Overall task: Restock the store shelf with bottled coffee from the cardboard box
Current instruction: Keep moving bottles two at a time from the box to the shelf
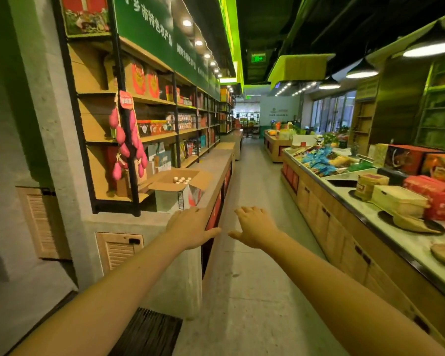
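The cardboard box (176,194) stands with its flaps open on the long stone desk (216,160) at about ten o'clock in the view. The brown caps of several coffee bottles (182,180) show inside it. Just behind the box, at nine to eleven o'clock, the wooden store shelf (159,136) holds orange and red packages, jars and gift bags. A string of pink sweet-potato shapes (125,145) hangs on its black post.

Both hands reach forward with nothing in them. The left hand (190,228) is spread flat, palm down, at the near corner of the desk, at six o'clock from the box; I cannot tell whether it touches. The right hand (254,226) hangs over the aisle floor (252,278), its fingers loose and slightly bent. At three o'clock a second desk (355,199) carries red gift boxes (432,194) and snack packets.
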A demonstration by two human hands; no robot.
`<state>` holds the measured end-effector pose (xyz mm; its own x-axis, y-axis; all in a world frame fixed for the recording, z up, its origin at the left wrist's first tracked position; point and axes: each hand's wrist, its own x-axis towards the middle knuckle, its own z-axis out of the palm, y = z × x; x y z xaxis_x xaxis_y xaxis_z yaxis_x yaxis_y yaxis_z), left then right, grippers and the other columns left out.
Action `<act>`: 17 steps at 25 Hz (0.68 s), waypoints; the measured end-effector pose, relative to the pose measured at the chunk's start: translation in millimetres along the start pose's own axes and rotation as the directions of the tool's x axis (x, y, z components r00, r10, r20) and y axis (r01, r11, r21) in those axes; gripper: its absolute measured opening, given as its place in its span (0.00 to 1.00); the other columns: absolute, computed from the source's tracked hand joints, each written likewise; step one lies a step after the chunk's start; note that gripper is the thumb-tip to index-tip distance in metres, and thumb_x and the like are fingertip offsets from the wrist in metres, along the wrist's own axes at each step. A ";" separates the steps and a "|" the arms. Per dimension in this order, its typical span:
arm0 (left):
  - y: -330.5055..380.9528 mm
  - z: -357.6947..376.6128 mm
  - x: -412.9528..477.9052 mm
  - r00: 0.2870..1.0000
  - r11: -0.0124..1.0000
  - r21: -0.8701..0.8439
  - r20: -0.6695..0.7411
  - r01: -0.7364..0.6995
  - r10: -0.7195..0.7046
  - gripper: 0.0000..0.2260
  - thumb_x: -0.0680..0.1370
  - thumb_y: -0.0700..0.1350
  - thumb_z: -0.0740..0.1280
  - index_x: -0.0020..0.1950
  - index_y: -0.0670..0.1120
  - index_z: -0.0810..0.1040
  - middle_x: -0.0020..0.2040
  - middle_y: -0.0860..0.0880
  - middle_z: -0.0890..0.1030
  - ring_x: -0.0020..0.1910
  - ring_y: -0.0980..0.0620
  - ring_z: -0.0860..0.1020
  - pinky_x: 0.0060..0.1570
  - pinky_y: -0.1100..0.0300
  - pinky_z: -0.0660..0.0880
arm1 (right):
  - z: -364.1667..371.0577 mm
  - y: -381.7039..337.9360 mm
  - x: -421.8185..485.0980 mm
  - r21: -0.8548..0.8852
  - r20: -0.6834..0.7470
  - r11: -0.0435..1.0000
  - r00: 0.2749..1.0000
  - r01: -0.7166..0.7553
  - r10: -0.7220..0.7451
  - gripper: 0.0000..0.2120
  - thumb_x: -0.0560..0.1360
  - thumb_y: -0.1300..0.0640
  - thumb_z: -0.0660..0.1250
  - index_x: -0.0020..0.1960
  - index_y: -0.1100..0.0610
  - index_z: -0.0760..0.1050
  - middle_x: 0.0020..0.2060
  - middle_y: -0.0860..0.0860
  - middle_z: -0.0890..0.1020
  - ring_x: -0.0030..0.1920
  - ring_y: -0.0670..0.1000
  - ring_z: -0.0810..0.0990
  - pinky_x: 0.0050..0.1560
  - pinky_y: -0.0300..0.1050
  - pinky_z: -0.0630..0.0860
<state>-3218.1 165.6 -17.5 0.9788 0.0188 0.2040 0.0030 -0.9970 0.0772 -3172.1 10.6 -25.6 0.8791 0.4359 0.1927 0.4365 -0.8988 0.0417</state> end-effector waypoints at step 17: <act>-22.2 83.9 517.8 0.998 0.996 0.090 -0.067 -0.010 0.016 0.32 0.75 0.65 0.58 0.70 0.44 0.66 0.68 0.43 0.71 0.66 0.43 0.71 0.62 0.50 0.68 | 78.2 207.9 474.8 -0.052 -0.054 0.999 0.998 0.014 -0.017 0.32 0.76 0.40 0.60 0.71 0.58 0.61 0.69 0.56 0.69 0.68 0.59 0.68 0.67 0.54 0.64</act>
<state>-2694.2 191.2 4.5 0.9628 0.0082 0.2701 0.0122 -0.9998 -0.0131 -2648.9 34.4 -2.1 0.8601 0.4476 0.2446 0.4381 -0.8939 0.0952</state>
